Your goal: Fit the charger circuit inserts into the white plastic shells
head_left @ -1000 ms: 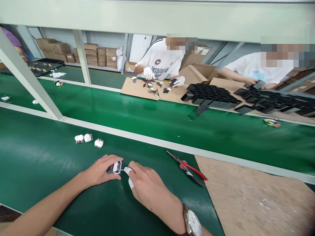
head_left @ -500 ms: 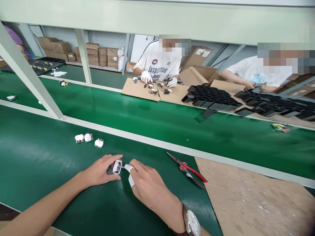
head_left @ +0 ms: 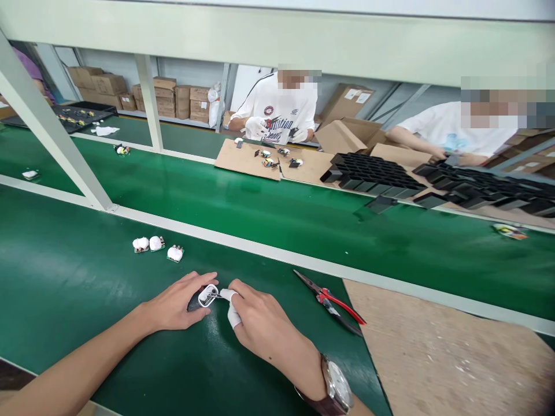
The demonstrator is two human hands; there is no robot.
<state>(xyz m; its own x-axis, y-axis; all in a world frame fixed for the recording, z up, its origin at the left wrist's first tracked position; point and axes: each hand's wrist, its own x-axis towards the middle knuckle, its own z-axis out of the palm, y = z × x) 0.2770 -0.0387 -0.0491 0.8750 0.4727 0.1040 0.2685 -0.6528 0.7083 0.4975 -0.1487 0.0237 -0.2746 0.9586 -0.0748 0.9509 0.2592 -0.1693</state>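
Observation:
My left hand (head_left: 177, 303) rests on the green bench (head_left: 69, 289) and pinches a small white plastic housing (head_left: 207, 295) with an open end facing up. My right hand (head_left: 255, 318), with white finger cots on two fingertips and a watch on the wrist, pinches a thin metal part that reaches into the housing's opening. Both hands meet at the housing, low in the middle of the view.
Three small white-topped circuit parts (head_left: 156, 247) lie to the upper left of my hands. Red-handled pliers (head_left: 332, 302) lie to the right, beside a cardboard sheet (head_left: 446, 352). Beyond a rail a green conveyor (head_left: 281, 214) carries loose parts. Two other people work across it among black trays (head_left: 373, 173).
My hands stay together on the housing, which has tilted slightly. Parts on the conveyor have drifted right. The person opposite has lifted both gloved hands off the cardboard.

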